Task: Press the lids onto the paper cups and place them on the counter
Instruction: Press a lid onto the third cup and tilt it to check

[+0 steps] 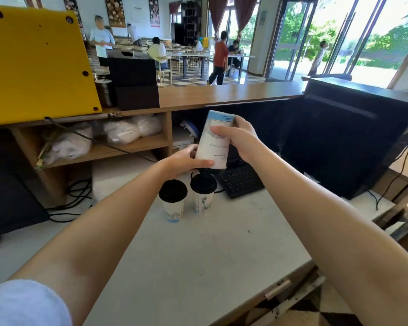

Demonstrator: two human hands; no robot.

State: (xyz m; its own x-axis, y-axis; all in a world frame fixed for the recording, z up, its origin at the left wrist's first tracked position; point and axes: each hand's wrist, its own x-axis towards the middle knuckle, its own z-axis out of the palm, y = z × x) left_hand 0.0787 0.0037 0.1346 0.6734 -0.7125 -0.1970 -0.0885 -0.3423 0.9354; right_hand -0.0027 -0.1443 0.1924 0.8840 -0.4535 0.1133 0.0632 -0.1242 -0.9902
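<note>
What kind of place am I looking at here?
Likely a cafe or canteen, behind its wooden counter: two lidded cups stand on the worktop, the left hand and right hand hold another paper cup, and beyond are dining tables with seated people.

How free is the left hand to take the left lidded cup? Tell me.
Probably not yet: the left hand grips the held cup. The left lidded cup stands below it, nothing between, so once emptied it likely could.
</note>
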